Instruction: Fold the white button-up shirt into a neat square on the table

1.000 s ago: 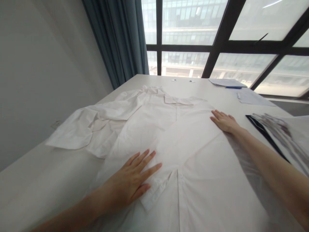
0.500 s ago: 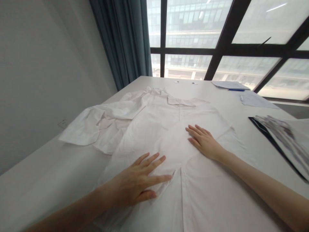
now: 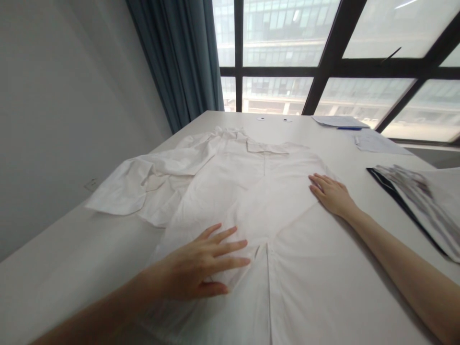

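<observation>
A white long-sleeved garment point(image 3: 230, 191), like a shirt or lab coat, lies spread on the table with its collar at the far end. Its sleeve point(image 3: 132, 184) stretches out to the left, wrinkled. A slit runs down the lower middle of the cloth. My left hand point(image 3: 201, 263) rests palm down on the lower left of the cloth, fingers spread. Flat on the garment's right edge lies my right hand point(image 3: 332, 194), its fingers stretched out. Neither hand grips the fabric.
On the white table point(image 3: 294, 132), papers point(image 3: 339, 121) and a blue pen point(image 3: 349, 128) lie at the back right. A clear bag point(image 3: 424, 191) with a black edge sits at the right. A wall point(image 3: 72, 96), blue curtain point(image 3: 183, 57) and window stand beyond.
My right hand has slid right across the cloth, from near the middle to the right edge. The folds on that side look flatter. My left hand stays nearly in place.
</observation>
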Demonstrator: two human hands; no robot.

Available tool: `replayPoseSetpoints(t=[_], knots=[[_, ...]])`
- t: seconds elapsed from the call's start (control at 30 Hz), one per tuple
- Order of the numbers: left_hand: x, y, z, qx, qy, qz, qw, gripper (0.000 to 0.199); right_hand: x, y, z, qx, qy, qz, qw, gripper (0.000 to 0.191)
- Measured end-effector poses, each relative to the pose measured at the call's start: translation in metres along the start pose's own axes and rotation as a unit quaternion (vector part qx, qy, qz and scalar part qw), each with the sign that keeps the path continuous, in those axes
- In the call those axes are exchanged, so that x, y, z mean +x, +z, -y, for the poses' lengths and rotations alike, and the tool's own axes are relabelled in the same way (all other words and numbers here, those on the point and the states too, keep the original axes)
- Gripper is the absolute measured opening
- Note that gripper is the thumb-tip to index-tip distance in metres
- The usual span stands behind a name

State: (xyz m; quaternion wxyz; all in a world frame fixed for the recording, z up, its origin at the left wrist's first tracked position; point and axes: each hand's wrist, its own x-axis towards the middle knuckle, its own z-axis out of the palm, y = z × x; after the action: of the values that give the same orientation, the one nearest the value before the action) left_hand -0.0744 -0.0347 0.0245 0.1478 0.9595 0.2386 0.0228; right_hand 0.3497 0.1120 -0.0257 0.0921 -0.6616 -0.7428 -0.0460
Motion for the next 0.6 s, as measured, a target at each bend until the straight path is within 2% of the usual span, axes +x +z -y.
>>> replayPoseSetpoints(t=[0.2,0.3,0.4,0.5,0.57,0.6], knots=[[-0.005,0.007,0.017,-0.003,-0.046,-0.092,0.995,0.043,0.0,0.001,-0.001,0.001,-0.002,-0.01,1.0,0.056],[-0.007,0.009,0.028,0.022,-0.101,-0.138,0.985,0.04,0.0,0.001,-0.001,0.004,-0.004,-0.013,1.0,0.055],[-0.014,0.001,0.05,0.082,-0.188,-0.183,0.962,0.039,-0.001,0.001,0.0,0.008,-0.003,-0.017,1.0,0.053],[-0.04,-0.017,0.085,0.162,-0.302,-0.229,0.911,0.044,0.0,0.002,0.0,0.014,-0.003,-0.019,1.0,0.052],[-0.068,-0.028,0.112,0.202,-0.423,-0.273,0.84,0.051,0.0,0.002,0.001,0.019,-0.005,-0.02,1.0,0.052],[-0.085,-0.031,0.126,0.213,-0.488,-0.3,0.791,0.056,-0.001,0.002,0.001,0.022,-0.005,-0.02,1.0,0.051]])
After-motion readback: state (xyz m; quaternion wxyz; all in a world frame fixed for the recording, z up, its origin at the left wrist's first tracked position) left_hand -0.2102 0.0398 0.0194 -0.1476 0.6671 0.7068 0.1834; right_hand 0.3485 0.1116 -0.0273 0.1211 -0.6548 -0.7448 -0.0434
